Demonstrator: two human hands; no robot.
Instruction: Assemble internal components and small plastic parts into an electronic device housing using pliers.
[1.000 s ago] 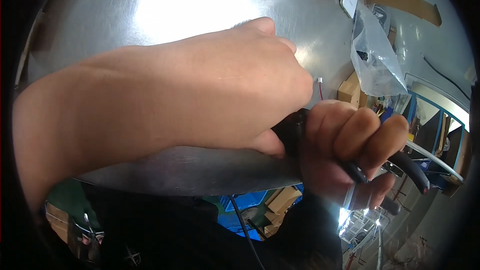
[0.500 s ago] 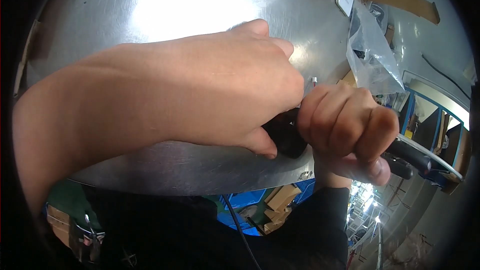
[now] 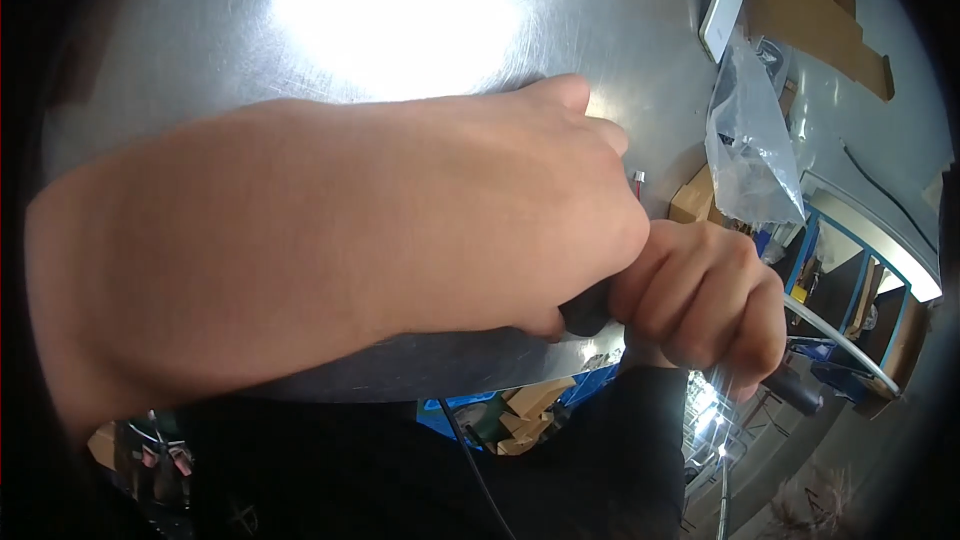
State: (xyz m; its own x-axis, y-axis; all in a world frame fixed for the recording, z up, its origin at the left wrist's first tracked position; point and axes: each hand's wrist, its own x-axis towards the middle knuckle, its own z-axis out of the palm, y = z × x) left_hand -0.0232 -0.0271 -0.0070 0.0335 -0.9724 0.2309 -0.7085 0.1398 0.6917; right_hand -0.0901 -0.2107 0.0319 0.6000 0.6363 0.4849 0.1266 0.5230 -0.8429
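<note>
Reaching across from the left, my left hand (image 3: 560, 195) is bent over with its fingers curled and mostly hidden beneath it. Its thumb tip lies against a dark piece of a black-handled hand tool (image 3: 588, 312), visible between my hands. My right hand (image 3: 705, 295) is closed in a fist round this tool, close against the left knuckles. A dark handle end (image 3: 797, 390) sticks out below the right fist. Just beyond the knuckles a small white connector (image 3: 639, 177) on a thin red wire pokes up; where the wire leads is hidden.
Beneath my hands is a shiny metal table (image 3: 200, 50). Toward the far right lie a white phone (image 3: 724, 10), a clear plastic bag (image 3: 752, 135), cardboard (image 3: 810, 15) and a small cardboard box (image 3: 692, 198). A blue-edged divided rack (image 3: 850, 285) stands at right. A black cable (image 3: 465, 450) hangs below the table's edge.
Both hands sit slightly lower in the picture, the left also further right. The right fist has turned, and the tool's two handle ends now show less. The surroundings have shifted with the head.
</note>
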